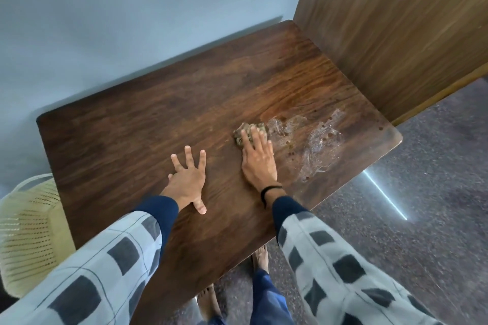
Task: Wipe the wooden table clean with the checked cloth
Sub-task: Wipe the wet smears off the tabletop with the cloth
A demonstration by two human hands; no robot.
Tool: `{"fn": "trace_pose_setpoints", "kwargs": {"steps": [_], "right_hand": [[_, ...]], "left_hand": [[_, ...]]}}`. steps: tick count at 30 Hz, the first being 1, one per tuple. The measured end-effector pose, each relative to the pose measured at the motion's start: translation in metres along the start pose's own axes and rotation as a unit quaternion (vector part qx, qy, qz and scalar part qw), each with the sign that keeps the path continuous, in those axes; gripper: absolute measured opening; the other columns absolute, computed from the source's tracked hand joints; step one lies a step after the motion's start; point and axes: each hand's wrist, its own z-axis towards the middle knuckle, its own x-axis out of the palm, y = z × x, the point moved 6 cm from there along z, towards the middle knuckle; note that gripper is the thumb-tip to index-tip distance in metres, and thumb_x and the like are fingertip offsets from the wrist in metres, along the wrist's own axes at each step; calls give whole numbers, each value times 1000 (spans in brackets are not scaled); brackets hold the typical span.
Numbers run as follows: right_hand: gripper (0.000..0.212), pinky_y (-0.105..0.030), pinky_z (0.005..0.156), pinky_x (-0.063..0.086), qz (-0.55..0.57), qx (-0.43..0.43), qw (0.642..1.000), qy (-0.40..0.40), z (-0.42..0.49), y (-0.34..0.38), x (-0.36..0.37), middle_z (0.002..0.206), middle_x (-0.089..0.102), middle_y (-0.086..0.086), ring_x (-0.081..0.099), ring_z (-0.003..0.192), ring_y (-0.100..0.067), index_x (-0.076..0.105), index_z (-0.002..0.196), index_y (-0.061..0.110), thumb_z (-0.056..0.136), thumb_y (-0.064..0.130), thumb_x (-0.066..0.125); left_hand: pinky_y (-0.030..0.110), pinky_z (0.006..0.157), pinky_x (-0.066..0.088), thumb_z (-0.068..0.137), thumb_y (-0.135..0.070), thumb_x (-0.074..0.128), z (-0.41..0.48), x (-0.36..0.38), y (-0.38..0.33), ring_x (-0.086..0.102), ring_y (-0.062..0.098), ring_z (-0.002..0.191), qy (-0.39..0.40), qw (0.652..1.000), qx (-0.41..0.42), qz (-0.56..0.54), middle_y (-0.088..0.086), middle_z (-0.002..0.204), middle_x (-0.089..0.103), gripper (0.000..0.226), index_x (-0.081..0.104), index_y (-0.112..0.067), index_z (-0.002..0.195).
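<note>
Your hands are both down on the worktop (158, 103). Your left hand (187, 179) lies flat with its fingers spread, holding nothing and seemingly bracing you. Your right hand (258, 158) presses the cloth (244, 133) to the wood with straight fingers laid over it rather than curled round it. The cloth is bunched into a small wad under your fingertips, a little right of the worktop's middle, so its check pattern is hard to make out.

I'd judge the job partly done at most. Just beside the cloth, on its right, a wet, glossy smear (317, 145) spreads toward the right edge, with small brown specks (330, 135) scattered in and around it. That patch is what remains. The left and far parts of the wood look dry and free of marks, though whether you have wiped them can't be told.

No brand, label or writing can be read anywhere, not on the cloth, your checked sleeves, the black band (270, 188) on your right wrist, or the pale woven basket (29, 232) left of the worktop.
</note>
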Motion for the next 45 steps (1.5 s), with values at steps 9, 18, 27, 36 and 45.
{"fn": "trace_pose_setpoints", "kwargs": {"steps": [9, 18, 27, 36, 45], "right_hand": [[58, -42, 123, 7, -29, -236, 968, 83, 16, 47, 10, 167, 11, 0, 6, 154, -22, 19, 159, 27, 103, 23, 36], [62, -47, 124, 9, 14, -84, 995, 54, 54, 66, 17, 167, 10, -1, 4, 154, -23, 19, 158, 23, 99, 17, 36], [63, -46, 123, 10, -2, -194, 979, 69, 58, 71, 22, 165, 17, 1, 9, 153, -25, 27, 157, 26, 96, 14, 41], [63, -43, 122, 9, -85, -395, 895, 190, 114, 128, 40, 167, 11, 8, 5, 154, -20, 22, 157, 34, 101, 9, 37], [74, -46, 122, 6, -77, -364, 910, 184, 112, 150, 40, 166, 13, 8, 5, 154, -22, 26, 156, 37, 92, 2, 40]], "left_hand": [[68, 112, 16, 52, -33, 97, -1, -2, -3, -29, 54, 137, 19, 999, -10, -39, 17, 145, -50, 164, -37, -20, 145], [67, 113, 16, 54, -33, 96, -2, -3, -3, -31, 53, 137, 27, 999, -9, -41, 16, 143, -52, 162, -40, -21, 143], [68, 112, 17, 52, -32, 97, 2, -3, -1, -32, 55, 135, 23, 998, -12, -49, 16, 139, -55, 164, -41, -21, 140], [67, 111, 22, 51, -39, 96, 0, -1, -1, -28, 58, 136, 7, 999, 14, -36, 21, 144, -49, 165, -41, -18, 142], [69, 110, 23, 50, -38, 96, 3, 0, -1, -29, 59, 134, 8, 999, 20, -42, 19, 136, -54, 166, -42, -17, 140]]}}
